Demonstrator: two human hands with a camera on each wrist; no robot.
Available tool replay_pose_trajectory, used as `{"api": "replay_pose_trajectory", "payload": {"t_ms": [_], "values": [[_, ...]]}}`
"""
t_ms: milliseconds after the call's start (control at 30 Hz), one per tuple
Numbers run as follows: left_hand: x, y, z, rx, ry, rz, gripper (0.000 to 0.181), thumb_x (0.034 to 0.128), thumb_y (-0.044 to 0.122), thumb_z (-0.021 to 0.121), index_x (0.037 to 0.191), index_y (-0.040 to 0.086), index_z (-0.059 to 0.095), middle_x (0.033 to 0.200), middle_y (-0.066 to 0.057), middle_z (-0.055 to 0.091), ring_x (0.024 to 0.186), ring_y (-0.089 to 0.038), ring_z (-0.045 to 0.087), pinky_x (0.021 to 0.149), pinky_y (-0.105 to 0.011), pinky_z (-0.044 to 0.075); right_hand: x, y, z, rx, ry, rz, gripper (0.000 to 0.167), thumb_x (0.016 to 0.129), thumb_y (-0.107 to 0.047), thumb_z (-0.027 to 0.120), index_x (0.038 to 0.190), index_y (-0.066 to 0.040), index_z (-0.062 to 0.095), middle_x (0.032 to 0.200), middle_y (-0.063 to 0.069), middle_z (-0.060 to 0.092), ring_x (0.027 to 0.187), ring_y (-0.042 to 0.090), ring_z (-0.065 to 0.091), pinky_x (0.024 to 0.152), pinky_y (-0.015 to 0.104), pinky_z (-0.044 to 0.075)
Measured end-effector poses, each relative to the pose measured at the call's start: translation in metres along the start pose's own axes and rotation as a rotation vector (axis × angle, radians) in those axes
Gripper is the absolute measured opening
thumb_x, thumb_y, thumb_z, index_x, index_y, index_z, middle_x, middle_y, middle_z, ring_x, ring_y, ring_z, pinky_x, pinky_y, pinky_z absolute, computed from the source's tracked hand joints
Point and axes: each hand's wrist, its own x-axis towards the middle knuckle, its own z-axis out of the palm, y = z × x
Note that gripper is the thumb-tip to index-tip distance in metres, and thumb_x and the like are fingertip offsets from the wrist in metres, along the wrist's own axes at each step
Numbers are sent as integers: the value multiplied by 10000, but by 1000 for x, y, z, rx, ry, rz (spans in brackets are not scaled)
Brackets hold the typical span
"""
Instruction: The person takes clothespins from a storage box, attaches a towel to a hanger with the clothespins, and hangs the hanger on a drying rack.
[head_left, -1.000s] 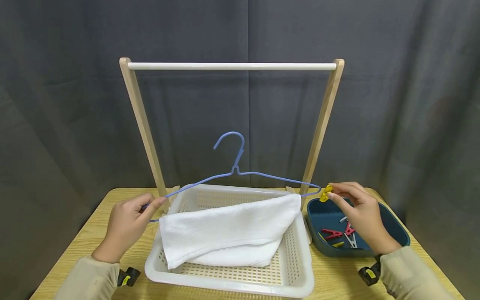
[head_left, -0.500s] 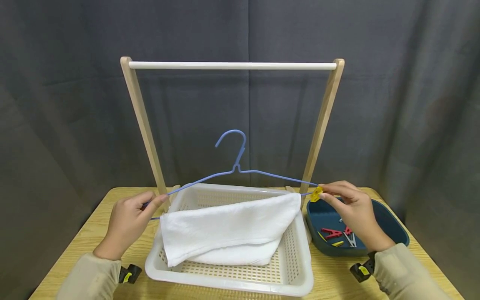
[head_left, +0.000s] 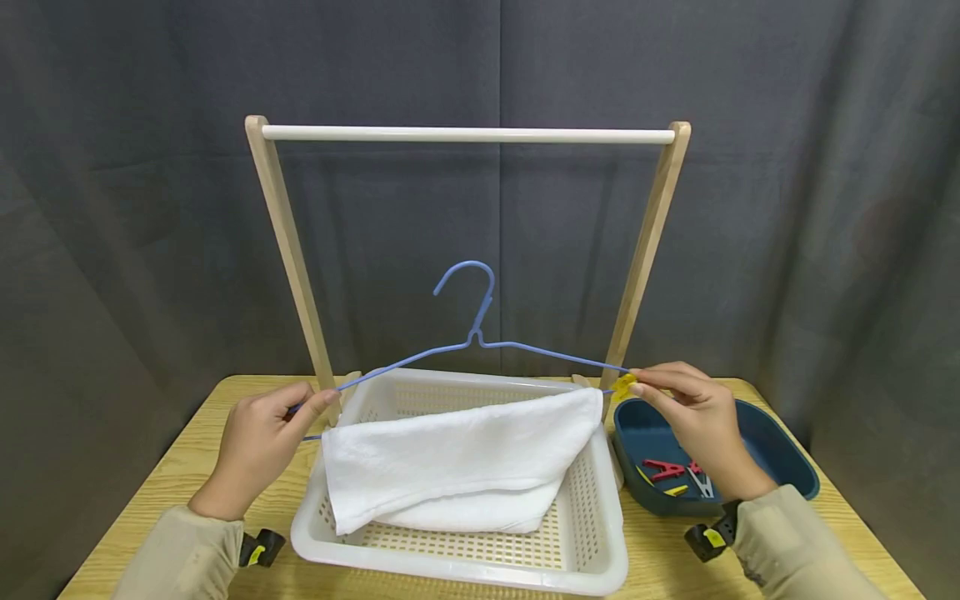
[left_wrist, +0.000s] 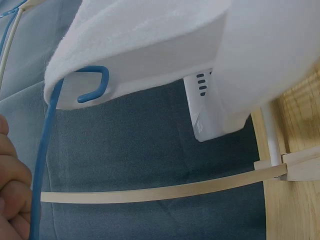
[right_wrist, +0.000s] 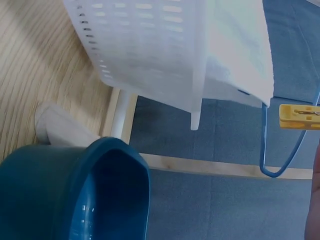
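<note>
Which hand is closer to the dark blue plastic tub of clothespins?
Right. The right hand is up near the dark blue plastic tub; the left hand is across the white plastic basket from it.

No text, label, brand, number or sign is legible.

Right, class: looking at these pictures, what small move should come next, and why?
Probably bring the yellow clothespin inward and clip the white towel to the blue hanger: the towel drapes over the lower bar with no clip visible on it, the right grip pinches the clothespin just beyond the towel's edge, and the left grip holds the hanger.
</note>
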Motion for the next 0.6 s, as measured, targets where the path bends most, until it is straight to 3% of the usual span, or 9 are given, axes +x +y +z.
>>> {"api": "replay_pose_trajectory", "payload": {"t_ms": [233,600], "values": [[0,-1,1,-2,-9,-23,457,891,165,780,632,245,413,555,164,236,485,19,199,428,-213,190,2,0,7,74,37,-7,214,835,133,753,1029,44,768,978,-43,724,901,78,636,729,131,519],[1,0,2,-11,-6,-25,467,884,158,785,628,251,405,559,169,226,489,18,200,433,-210,184,2,4,18,120,72,-35,186,822,180,734,981,86,757,962,-25,728,884,73,640,708,128,516]]}}
